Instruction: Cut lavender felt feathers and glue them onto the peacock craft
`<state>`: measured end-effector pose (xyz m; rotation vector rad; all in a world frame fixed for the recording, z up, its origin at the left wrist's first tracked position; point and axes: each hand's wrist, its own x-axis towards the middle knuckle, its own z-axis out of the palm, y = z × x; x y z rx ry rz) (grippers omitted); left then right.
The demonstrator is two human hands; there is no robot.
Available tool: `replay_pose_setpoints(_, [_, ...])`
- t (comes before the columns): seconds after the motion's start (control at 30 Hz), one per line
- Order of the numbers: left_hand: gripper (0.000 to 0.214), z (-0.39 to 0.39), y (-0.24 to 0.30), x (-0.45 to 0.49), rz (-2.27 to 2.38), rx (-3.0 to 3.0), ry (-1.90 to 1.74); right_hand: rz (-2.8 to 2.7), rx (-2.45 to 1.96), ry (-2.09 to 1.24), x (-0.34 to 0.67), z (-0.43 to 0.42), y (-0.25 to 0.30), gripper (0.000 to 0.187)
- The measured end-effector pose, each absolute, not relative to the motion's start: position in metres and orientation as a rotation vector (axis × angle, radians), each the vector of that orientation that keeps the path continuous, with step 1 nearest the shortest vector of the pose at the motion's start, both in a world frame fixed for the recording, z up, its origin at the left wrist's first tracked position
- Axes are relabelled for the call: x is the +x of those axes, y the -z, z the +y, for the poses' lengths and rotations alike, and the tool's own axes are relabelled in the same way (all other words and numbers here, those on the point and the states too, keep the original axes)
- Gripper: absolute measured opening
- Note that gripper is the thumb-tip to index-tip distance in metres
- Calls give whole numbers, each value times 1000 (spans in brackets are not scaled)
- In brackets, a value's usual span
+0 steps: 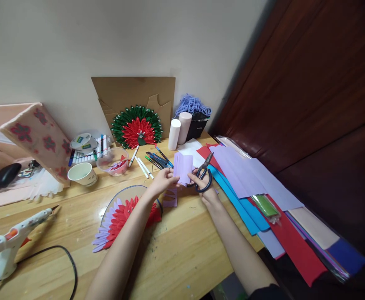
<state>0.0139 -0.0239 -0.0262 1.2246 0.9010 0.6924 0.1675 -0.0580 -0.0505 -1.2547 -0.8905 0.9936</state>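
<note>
A small folded lilac sheet [183, 167], perhaps paper or felt, is held up over the table. My left hand [164, 182] pinches its lower left edge, fingers closed. At its lower right, the thumb of my right hand [204, 185] presses on the same sheet. That hand also holds a pair of dark-handled scissors [205, 168], blades pointing up and away from the sheet. Under my left forearm lies a round piece with red and lilac petals [119, 221]. A cut lilac scrap [170, 198] lies just below the held sheet.
A glue gun [16, 239] with its cord lies at left. Behind are a paper cup [82, 174], a plastic bowl [113, 162], pens [157, 160] and a cardboard panel [132, 89] with a green-red petal fan [137, 128]. Coloured sheets [235, 171] line the right edge.
</note>
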Motion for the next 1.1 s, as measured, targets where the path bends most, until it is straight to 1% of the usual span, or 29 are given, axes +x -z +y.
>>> replay_pose_setpoints(0.13, [31,-23,24,3,799,1197,-562,-972,-1290,-990,171,-58,50,46])
replay_pose_setpoints(0.2, [32,-23,24,0,794,1217,-556,-1083,-1324,-987,172,-60,49,43])
replay_pose_setpoints(0.33, [33,-22,28,2,926,1245,-723,-1254,-1333,-981,168,-65,49,40])
replay_pose_setpoints(0.6, [30,-16,36,8,1147,1236,-998,-1341,-1405,-941,168,-64,53,35])
replay_pose_setpoints(0.8, [38,-4,33,-15,1364,1183,-1169,-1169,-1460,-949,172,-60,61,41])
replay_pose_setpoints(0.9, [40,-6,27,-19,1357,1204,-1129,-1111,-1437,-982,172,-60,60,44])
replay_pose_setpoints(1.03, [37,-18,20,-1,1234,1369,-928,-1140,-1368,-1117,169,-62,52,42])
replay_pose_setpoints(1.1, [34,-25,19,8,1232,1485,-836,-1147,-1346,-1100,171,-61,50,42])
